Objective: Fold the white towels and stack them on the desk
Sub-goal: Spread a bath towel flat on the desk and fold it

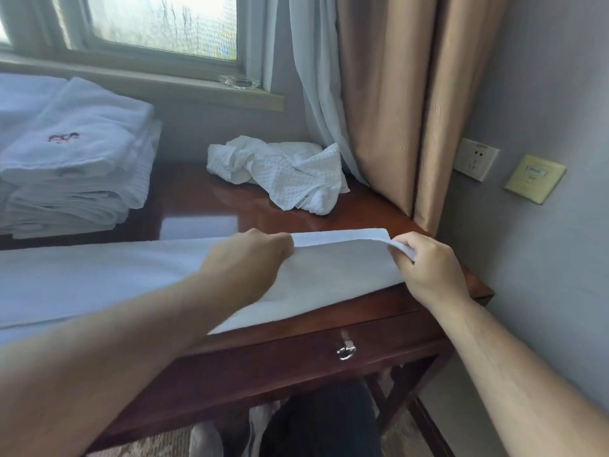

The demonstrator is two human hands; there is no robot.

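A long white towel (99, 278) lies flat along the front of the dark wooden desk (250, 206), running off to the left. My left hand (253, 258) grips its far edge near the right end. My right hand (425, 265) pinches the right corner, lifted slightly off the desk. A crumpled white quilted towel (283, 169) sits at the back of the desk by the curtain. A stack of folded white towels (72, 166) stands at the back left, the top one bearing a small embroidered mark.
Beige and white curtains (395, 110) hang at the desk's back right corner. A wall socket (474, 158) and a yellow plate are on the right wall. A drawer with a metal ring pull (346, 351) faces me. A glass ashtray (239, 82) sits on the windowsill.
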